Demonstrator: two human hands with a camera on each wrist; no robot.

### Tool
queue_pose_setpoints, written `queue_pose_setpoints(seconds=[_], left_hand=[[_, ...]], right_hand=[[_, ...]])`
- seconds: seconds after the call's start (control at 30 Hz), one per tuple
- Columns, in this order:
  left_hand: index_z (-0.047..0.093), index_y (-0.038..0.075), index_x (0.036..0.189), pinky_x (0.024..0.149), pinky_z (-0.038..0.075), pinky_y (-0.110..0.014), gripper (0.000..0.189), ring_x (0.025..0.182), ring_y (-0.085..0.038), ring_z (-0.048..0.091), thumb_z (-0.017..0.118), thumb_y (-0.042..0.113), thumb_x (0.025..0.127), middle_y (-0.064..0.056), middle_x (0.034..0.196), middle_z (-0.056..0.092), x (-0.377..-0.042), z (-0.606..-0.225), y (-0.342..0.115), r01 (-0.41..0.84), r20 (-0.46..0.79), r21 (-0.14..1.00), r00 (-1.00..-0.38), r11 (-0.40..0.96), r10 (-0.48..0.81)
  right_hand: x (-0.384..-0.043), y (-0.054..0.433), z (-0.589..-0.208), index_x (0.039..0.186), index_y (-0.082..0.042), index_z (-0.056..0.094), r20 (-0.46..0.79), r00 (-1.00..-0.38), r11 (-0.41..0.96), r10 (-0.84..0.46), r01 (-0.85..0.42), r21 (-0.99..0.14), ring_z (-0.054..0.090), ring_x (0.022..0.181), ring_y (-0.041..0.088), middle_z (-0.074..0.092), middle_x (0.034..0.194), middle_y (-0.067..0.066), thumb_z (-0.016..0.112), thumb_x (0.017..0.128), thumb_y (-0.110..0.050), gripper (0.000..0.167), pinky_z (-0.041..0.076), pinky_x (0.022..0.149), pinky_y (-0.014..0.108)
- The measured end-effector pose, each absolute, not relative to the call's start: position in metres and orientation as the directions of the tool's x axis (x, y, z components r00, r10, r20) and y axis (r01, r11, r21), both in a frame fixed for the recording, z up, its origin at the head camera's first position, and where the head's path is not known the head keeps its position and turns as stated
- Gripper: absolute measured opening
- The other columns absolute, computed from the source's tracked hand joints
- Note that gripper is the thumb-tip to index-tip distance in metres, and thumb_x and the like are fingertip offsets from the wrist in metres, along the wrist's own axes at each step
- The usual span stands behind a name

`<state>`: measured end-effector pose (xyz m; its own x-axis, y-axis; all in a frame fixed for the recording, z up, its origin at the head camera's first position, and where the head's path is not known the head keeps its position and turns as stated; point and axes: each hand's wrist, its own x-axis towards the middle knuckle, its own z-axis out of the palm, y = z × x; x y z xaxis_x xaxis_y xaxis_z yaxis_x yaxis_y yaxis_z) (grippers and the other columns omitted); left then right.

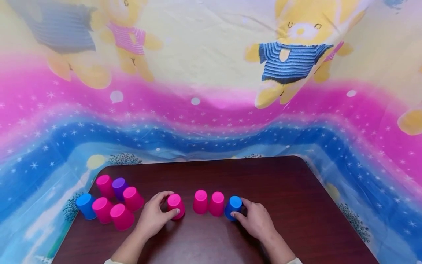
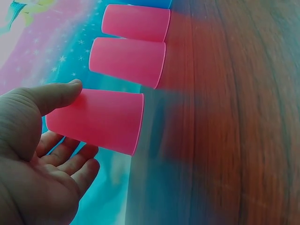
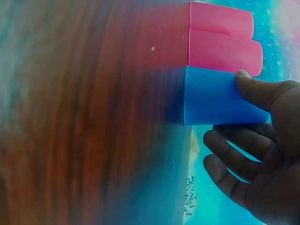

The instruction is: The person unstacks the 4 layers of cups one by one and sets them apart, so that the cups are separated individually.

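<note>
A bear-printed cloth [image 1: 211, 73] in pink, blue and cream hangs well beyond the held blue cup [image 1: 234, 207], a tapered, seemingly plastic piece turned mouth down. Under that cup spreads the dark reddish-brown, wood-look worktop [image 1: 316, 205]. Far to the cup's left gather six inverted cups of like shape: a purple cup [image 1: 120, 189], four clustered pink cups [image 1: 122, 217] and a second blue cup [image 1: 86, 206]. The right hand [image 1: 258, 218], at the held blue cup's right, grasps its side with thumb and fingers; the left hand [image 1: 156, 214], well to its left, grips a tapered pink plastic cup [image 1: 174, 205] likewise, probably because inverted cups offer mainly their walls. Immediately left of the held blue cup stand two neighbouring pink cups [image 1: 216, 203], apparently kept close to form a row; contact between them is hard to judge. The worktop's right edge lies well away from the held blue cup, leaving generous room that side; leftward, the second blue cup sits near the left edge.
</note>
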<state>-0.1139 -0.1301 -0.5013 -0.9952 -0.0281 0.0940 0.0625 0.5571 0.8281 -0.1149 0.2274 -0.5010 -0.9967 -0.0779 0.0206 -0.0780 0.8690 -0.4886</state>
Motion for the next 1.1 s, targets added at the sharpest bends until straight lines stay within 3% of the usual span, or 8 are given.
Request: queue_pose_setpoints(seconds=[1.1], left_hand=[[0.058,0.011,0.140,0.100,0.054,-0.054,0.076,0.123,-0.040,0.062,0.092,0.040,0.078,-0.014,0.134,0.065,-0.055,-0.495,-0.192,-0.175,-0.087,0.811,-0.980,0.559,-0.181]], right_hand=[[-0.115,0.227,-0.500,0.137,-0.009,0.067,0.019,-0.996,0.873,-0.082,-0.080,-0.482,0.070,0.111,0.034,0.075,0.118,0.010,0.083,0.086,-0.046,0.065,0.055,0.096,0.059]])
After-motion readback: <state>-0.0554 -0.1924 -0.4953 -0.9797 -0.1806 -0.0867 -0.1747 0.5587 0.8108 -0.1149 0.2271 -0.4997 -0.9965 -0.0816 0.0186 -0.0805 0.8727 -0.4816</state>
